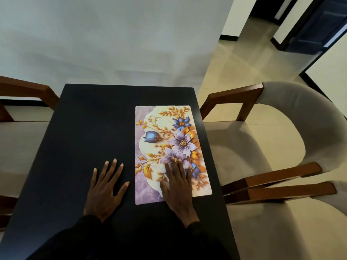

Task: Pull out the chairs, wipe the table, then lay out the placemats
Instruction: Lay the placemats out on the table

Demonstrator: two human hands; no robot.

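black matt table (pixel 84 128), rectangular, running from near to far through the middle of the room.

- at left: chair (pixel 22 143), brown wooden arm and beige seat, just beside the table's left edge.
- left hand (pixel 105 190): palm down on the bare tabletop, fingers straight and spread, grasping nothing; its thumb is close to the mat's left edge, not touching.
- placemat (pixel 169 128): one, printed with purple and blue flowers and gold leaves on cream and lilac. it lies flat on the right half of the table, long side along the right edge.
- right hand (pixel 178 188): laid flat on the near part of the placemat, fingers straight and pressing down, none curled round it.
- sleeves: black, both arms.
- at right: far chair (pixel 253 143) with curved beige back, and near chair (pixel 281 231), side by side, seats clear of the table.
- far right: cream floor (pixel 244 53), dark blue door (pixel 319 25).
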